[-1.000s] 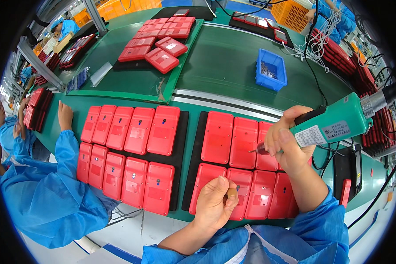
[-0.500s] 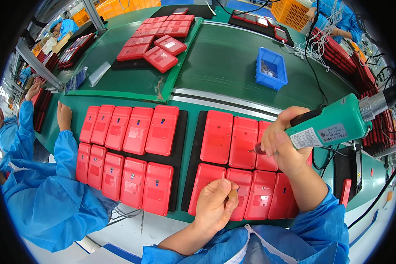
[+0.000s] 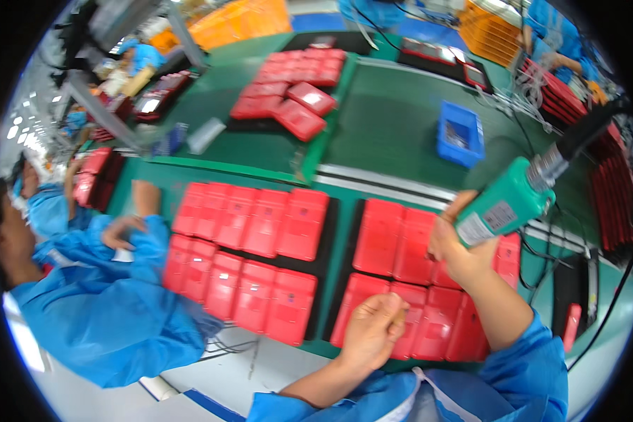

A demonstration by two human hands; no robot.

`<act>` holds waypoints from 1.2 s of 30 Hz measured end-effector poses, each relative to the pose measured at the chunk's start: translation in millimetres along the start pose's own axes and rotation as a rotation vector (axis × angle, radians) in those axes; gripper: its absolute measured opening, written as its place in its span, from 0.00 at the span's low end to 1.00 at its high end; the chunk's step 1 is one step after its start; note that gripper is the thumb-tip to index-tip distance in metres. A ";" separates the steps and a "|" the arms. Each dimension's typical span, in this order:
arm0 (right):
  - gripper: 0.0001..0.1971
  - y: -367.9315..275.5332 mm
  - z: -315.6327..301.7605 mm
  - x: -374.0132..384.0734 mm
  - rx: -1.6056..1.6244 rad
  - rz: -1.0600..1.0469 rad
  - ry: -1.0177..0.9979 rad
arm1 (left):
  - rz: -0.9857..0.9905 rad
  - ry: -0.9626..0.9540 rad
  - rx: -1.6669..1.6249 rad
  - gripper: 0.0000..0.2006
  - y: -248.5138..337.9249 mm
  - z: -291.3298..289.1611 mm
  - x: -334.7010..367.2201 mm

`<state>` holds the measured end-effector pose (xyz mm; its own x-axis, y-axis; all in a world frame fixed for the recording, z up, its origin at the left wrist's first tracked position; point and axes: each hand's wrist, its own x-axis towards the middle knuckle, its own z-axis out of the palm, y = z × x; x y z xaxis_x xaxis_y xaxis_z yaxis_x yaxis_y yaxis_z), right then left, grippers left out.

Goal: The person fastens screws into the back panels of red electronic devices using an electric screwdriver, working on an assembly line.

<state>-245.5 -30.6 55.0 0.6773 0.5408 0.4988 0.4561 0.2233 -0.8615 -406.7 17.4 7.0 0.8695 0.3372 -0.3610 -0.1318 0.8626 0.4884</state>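
Green power screwdriver (image 3: 505,202) in the grip of the right hand (image 3: 464,246), whose fingers wrap around its lower end; it slants from a dark cable at upper right down over the right-hand set of red casings (image 3: 376,239), its tip too blurred to make out. The left hand (image 3: 373,334) is above the nearer row of that set, fingers curled nearly closed with the thumb against them; whether anything is pinched there I cannot tell. The casings lie flat in two rows on a black mat (image 3: 348,257). Just left, a second batch (image 3: 264,221), two rows of five, rests on another dark mat (image 3: 325,243), with a blue-sleeved co-worker (image 3: 105,302) sitting beside it. Beyond both, metal rails (image 3: 380,181) border a green belt (image 3: 387,119), where a blue bin (image 3: 461,155) holds small parts, blurred. Left of the bin, a group of red units (image 3: 302,119) is heaped together, two of them askew at its near end. Farthest off, an orange crate (image 3: 492,35) stands at upper right.
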 end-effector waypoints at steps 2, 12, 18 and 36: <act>0.09 -9.4 4.8 -3.8 0.283 0.204 0.110 | -0.011 -0.007 -0.019 0.11 -3.5 -1.9 0.7; 0.13 -55.3 -11.0 -14.5 0.538 0.098 0.184 | 0.256 -0.058 0.924 0.07 5.9 0.6 -10.3; 0.14 -76.0 -13.0 -30.2 0.778 0.080 0.127 | 0.593 -0.052 1.282 0.08 4.7 13.1 -6.0; 0.14 -63.9 -10.9 -32.2 0.724 0.060 0.057 | 0.745 -0.111 1.244 0.06 1.4 5.1 -1.3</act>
<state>-290.2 -71.0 95.0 0.7272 0.5305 0.4357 -0.0657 0.6855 -0.7251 -405.6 16.2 12.2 0.8245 0.4716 0.3128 -0.1207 -0.3934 0.9114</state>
